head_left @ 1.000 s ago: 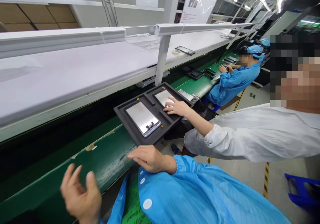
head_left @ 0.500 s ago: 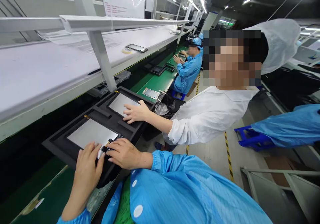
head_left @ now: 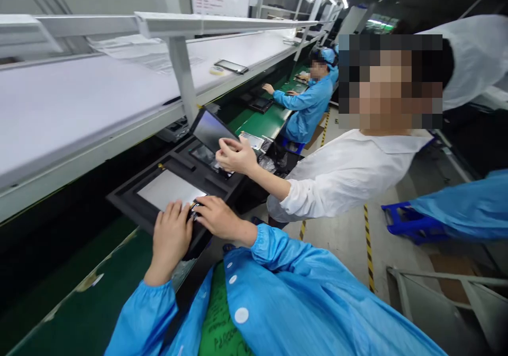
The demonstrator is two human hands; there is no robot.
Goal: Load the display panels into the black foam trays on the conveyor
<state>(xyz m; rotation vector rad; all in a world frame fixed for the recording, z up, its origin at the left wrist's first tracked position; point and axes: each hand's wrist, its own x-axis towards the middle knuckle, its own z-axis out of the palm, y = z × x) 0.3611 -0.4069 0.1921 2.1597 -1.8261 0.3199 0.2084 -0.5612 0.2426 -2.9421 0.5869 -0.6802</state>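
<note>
A display panel (head_left: 166, 186) with a plain silver back lies in a recess of a black foam tray (head_left: 126, 201). At its near right end is a small dark part (head_left: 194, 209), perhaps a flex cable or connector, mostly covered by fingers. My left hand (head_left: 171, 237) has its fingers bent over that end of the panel, its thumb hidden. From the right, my right hand (head_left: 222, 218) closes its fingertips on the same end, against the dark part. Exactly what each fingertip grips is hidden.
A co-worker's hand (head_left: 238, 157) holds a second panel (head_left: 212, 128) tilted up over the tray's far recess. Another person in blue (head_left: 309, 102) sits farther along the green bench (head_left: 95, 298). A white shelf (head_left: 99, 112) runs above, with an upright post (head_left: 182, 75).
The co-worker's hand has raised the far panel from flat to tilted, baring the recess beneath. My hands remain at the near panel's end. The view has shifted, moving the scene rightward.
</note>
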